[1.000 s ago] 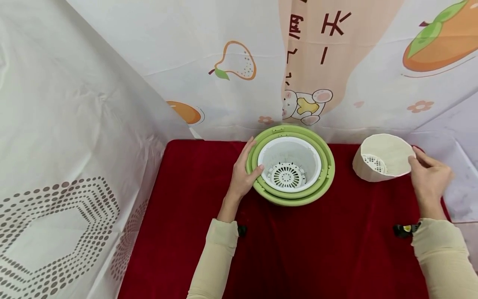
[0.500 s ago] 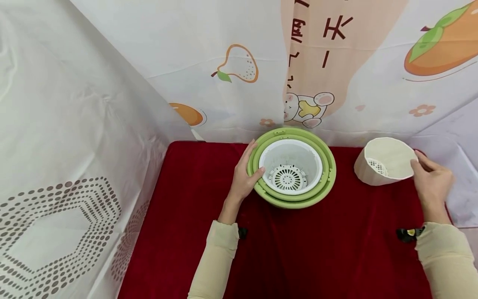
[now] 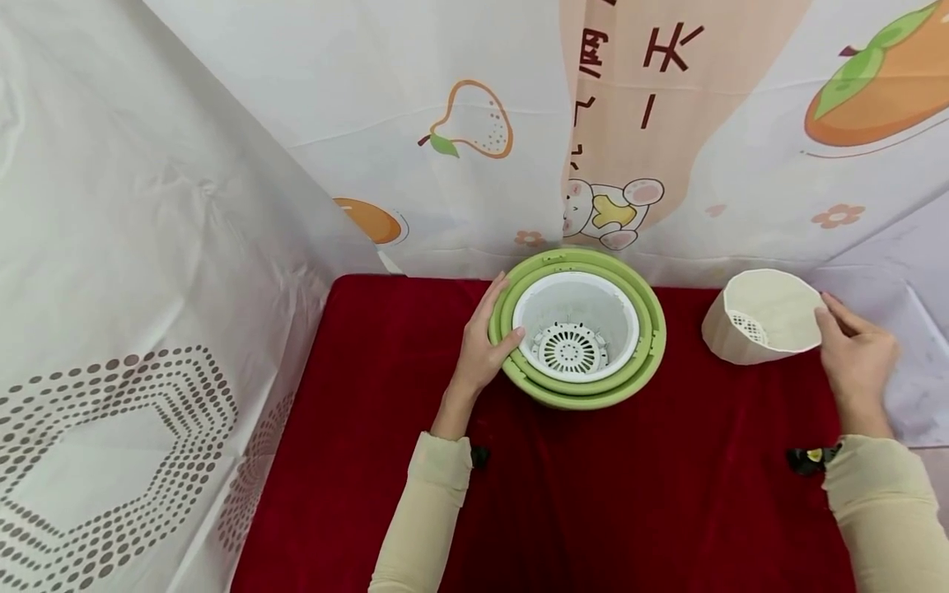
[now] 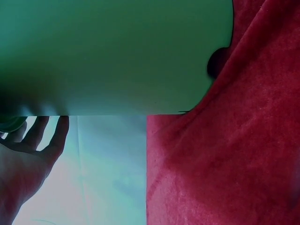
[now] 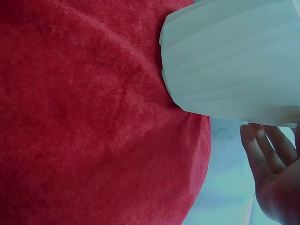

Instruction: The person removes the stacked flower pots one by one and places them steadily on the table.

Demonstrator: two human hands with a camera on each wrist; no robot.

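A stack of nested plant pots stands upright near the back of the table: two green pots (image 3: 586,402) with a white pot (image 3: 571,295) inside, its slotted bottom showing. My left hand (image 3: 480,350) grips the stack's left rim, thumb over the rings and fingers along the outside. In the left wrist view the smooth green wall (image 4: 117,61) fills the top, partly hiding the fingers. On the right, a cream faceted pot (image 3: 730,344) with a perforated bottom stands with its mouth tipped slightly. My right hand (image 3: 860,358) pinches its right rim; fingers (image 5: 262,150) lie against its far side.
Dark red velvet cloth (image 3: 630,494) covers the table. A white printed curtain (image 3: 474,206) hangs right behind both pots. Plain and dotted white sheeting (image 3: 148,272) closes off the left side, and pale sheeting (image 3: 919,329) lies beyond the right edge.
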